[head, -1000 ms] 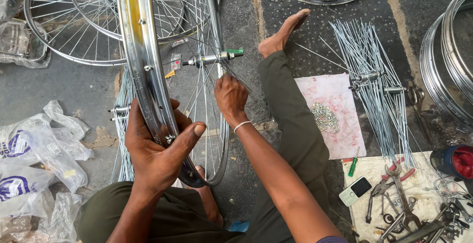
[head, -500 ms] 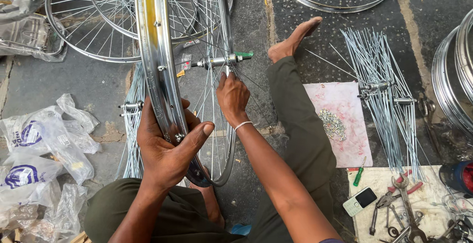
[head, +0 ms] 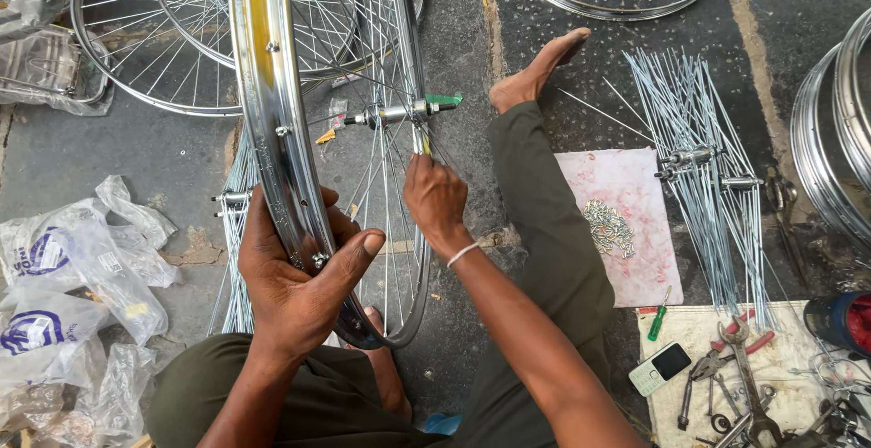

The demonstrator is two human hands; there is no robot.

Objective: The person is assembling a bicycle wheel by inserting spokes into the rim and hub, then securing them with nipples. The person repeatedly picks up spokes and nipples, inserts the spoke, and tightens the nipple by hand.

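Note:
My left hand (head: 295, 275) wraps around the shiny steel rim (head: 272, 112) of a bicycle wheel that stands upright between my knees. My right hand (head: 435, 198) reaches in among the thin spokes (head: 392, 221), fingers pinched on one just below the hub (head: 399, 114), which has a green cap on its axle end. The pinched spoke is partly hidden by my fingers. My right leg stretches out along the ground to a bare foot (head: 535, 71).
Loose spokes (head: 708, 176) lie in a fan at right beside a pink cloth (head: 635, 257) carrying a pile of nipples (head: 608, 228). A phone (head: 660, 368), a green screwdriver (head: 658, 314) and pliers lie lower right. More wheels (head: 172, 39) lean upper left; plastic bags (head: 63, 294) at left; stacked rims (head: 830, 139) at right.
My right hand has crept up a little toward the hub. The left hand keeps the same hold on the rim; the view has shifted slightly.

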